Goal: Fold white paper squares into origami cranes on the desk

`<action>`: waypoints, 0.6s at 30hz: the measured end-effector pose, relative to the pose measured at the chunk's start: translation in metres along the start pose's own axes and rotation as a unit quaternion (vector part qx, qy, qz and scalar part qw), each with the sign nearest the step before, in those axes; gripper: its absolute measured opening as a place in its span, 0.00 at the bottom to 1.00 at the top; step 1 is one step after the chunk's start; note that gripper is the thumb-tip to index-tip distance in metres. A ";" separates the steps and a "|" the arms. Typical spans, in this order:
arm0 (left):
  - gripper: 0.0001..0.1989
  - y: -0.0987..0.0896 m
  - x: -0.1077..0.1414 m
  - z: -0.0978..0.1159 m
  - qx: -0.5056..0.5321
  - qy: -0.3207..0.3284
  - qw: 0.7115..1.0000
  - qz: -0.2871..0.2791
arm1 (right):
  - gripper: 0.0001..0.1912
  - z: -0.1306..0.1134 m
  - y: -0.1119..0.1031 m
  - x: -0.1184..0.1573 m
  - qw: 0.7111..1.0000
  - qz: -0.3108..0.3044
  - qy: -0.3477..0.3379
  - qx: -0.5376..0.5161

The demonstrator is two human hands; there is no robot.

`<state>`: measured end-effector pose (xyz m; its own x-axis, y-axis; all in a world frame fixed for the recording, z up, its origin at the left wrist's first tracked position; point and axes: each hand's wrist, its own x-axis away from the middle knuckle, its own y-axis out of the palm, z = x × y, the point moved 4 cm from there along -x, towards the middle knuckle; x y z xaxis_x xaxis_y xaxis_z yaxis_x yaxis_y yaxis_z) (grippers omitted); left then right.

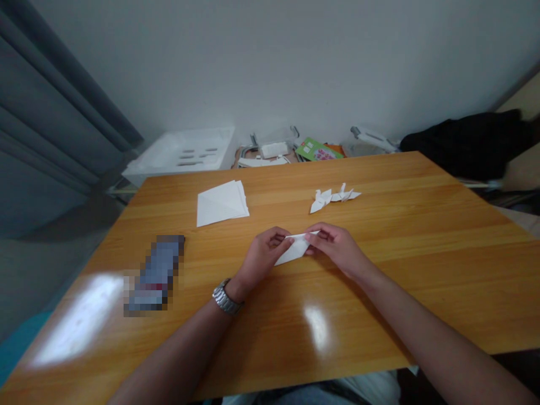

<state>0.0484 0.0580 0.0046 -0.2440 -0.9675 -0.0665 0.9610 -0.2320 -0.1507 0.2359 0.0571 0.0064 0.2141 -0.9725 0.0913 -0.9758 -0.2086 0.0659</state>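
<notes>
Between my two hands is a small piece of folded white paper (292, 251), held just over the table. My left hand (266, 253), with a metal watch (226, 296) on its wrist, pinches the paper's left side with the thumb on top. On the right end, my right hand (331, 244) grips it between thumb and fingers near the upper edge. Beyond my hands sit two folded white paper cranes (322, 199) close together. A stack of white paper sheets (221, 205) lies farther back on the left.
A pixelated phone-like object (156, 275) lies on the left of the wooden table (379, 292). Behind the table's far edge are a white foam tray (181, 149), a green booklet (316, 149) and a dark cloth heap (464, 143). A grey curtain (54, 95) hangs at left.
</notes>
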 end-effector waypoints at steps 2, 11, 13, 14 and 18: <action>0.14 0.001 0.000 0.000 0.002 -0.003 1.000 -0.007 | 0.19 -0.001 0.000 0.000 1.000 0.011 -0.004 -0.002; 0.14 0.009 0.004 -0.001 -0.019 -0.011 0.999 -0.045 | 0.18 0.003 0.000 0.000 1.000 -0.008 -0.010 0.000; 0.15 0.008 0.003 -0.004 -0.013 -0.018 0.999 -0.044 | 0.18 0.001 0.001 0.001 1.000 -0.012 -0.005 -0.014; 0.15 0.008 0.003 -0.005 -0.009 -0.022 0.999 -0.043 | 0.18 0.000 0.002 0.002 1.000 -0.013 -0.001 -0.022; 0.15 0.006 0.001 -0.008 0.005 -0.028 0.999 -0.044 | 0.18 -0.003 0.004 0.004 0.999 -0.020 0.010 -0.043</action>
<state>0.0525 0.0563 -0.0037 -0.3197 -0.9475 0.0017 0.9375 -0.3166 -0.1442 0.2331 0.0530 0.0103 0.2535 -0.9615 0.1060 -0.9593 -0.2357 0.1558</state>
